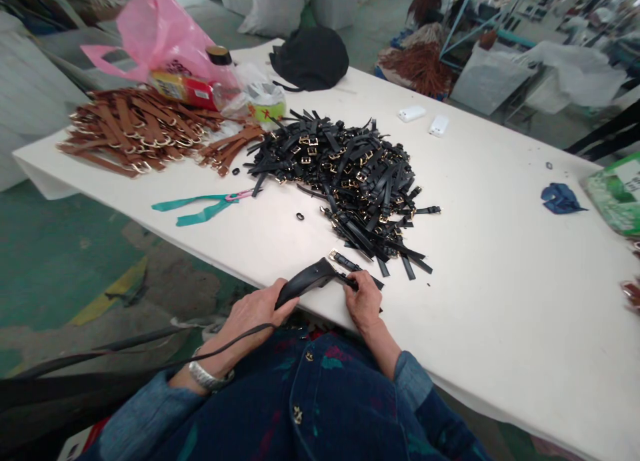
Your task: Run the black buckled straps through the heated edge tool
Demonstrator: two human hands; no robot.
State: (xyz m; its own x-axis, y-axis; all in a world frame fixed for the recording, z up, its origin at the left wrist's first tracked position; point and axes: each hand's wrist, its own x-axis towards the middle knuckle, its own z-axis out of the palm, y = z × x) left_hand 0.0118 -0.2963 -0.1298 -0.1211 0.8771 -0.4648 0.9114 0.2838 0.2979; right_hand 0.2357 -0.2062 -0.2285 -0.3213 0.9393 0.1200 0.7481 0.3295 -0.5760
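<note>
My left hand [257,317] is closed around a wide black strap [307,281] at the table's front edge. A thin dark strap trails from this hand over the forearm to the lower left. My right hand [365,301] pinches a narrow black piece [346,281] at the wide strap's far end. Just beyond it, a short black strap with a gold buckle [347,262] lies on the white table [500,281]. A heap of black buckled straps [350,167] sits farther back. The fingertips of both hands are partly hidden.
Brown buckled straps [130,131], a pink bag [160,34] and a jar [223,71] stand back left. Green-handled scissors [205,207] lie nearer. A black cap [313,57], two white objects, blue cloth [561,199] and a green package [617,194] are also on the table.
</note>
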